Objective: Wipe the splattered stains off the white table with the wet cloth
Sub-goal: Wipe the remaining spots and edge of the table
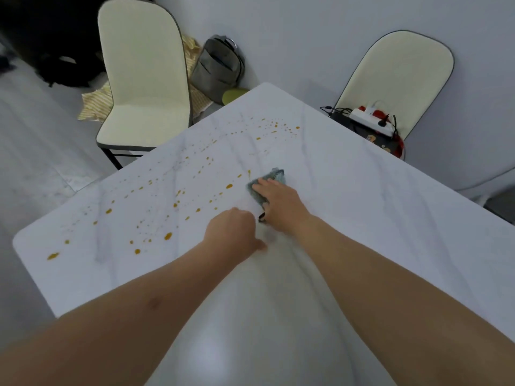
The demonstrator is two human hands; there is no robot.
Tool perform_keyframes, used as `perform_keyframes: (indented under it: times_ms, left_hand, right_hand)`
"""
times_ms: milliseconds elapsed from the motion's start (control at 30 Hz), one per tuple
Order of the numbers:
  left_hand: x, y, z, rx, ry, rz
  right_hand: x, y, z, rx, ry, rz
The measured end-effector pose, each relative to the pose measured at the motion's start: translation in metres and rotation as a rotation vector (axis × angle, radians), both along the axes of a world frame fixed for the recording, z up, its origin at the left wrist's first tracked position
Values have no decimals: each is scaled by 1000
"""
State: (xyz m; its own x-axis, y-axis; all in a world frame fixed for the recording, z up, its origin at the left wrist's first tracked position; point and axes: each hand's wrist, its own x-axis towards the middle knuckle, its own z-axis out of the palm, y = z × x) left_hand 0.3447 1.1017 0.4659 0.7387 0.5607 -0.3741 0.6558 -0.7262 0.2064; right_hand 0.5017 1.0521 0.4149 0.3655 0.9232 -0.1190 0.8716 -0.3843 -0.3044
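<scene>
The white marble-look table [362,218] carries orange-brown splattered stains [167,213] across its left half, from the near left corner up to the far edge. A grey-blue cloth [274,176] lies flat on the table near the middle. My right hand [281,201] presses down on the cloth with straight fingers, covering most of it. My left hand [232,229] rests on the table just to the left, its fingers curled into a loose fist with nothing in it.
A cream chair [142,79] stands past the table's left side, with a grey backpack [217,68] and striped fabric behind it. A second cream chair [401,79] at the far right holds a white power strip [370,118] and cables.
</scene>
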Motion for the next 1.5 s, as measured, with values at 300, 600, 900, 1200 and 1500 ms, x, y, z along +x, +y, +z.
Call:
perform_keyframes:
  times_ms: [300, 600, 900, 1200, 1500]
  left_hand:
    - [-32, 13, -12, -27, 89, -58]
    - [-36, 16, -18, -43, 74, -67]
    - [-34, 16, -19, -14, 91, -87]
    - [-26, 16, -17, -14, 182, -108]
    - [-24, 18, -18, -38, 154, -95]
  right_hand:
    - [-16, -20, -9, -176, -327, -216]
    - [14, -27, 9, -169, -537, -44]
    - [38, -60, -5, -53, -134, -249]
    - [-37, -7, -20, -68, -238, 61]
    - [76, -133, 7, -387, -556, -580]
